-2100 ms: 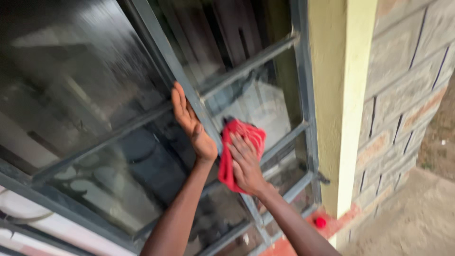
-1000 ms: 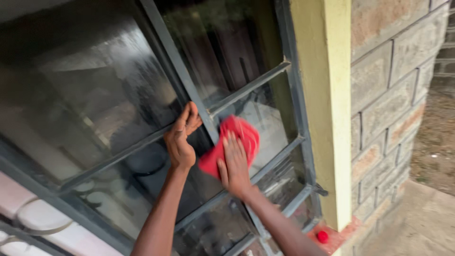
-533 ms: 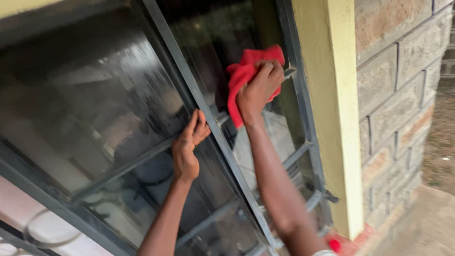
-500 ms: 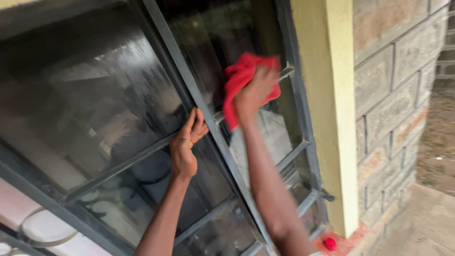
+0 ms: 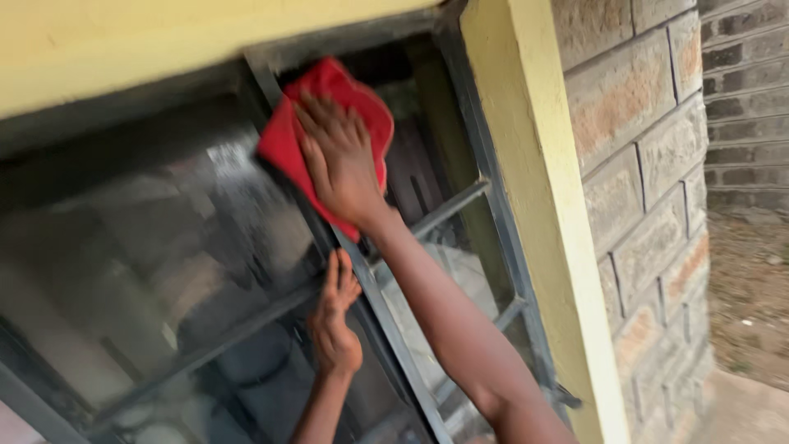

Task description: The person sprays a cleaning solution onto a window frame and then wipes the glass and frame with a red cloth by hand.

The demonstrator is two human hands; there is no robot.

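My right hand (image 5: 341, 160) has climbed since half a second ago, palm spread flat, pressing the red cloth (image 5: 283, 140) against the top of the window frame (image 5: 386, 308). The cloth looks soft, light, probably damp. My left hand (image 5: 333, 325) braces open-fingered on the frame.

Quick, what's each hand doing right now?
Left hand: open, fingers resting on the window frame bar.
Right hand: open, palm pressing the red cloth flat against the glass.
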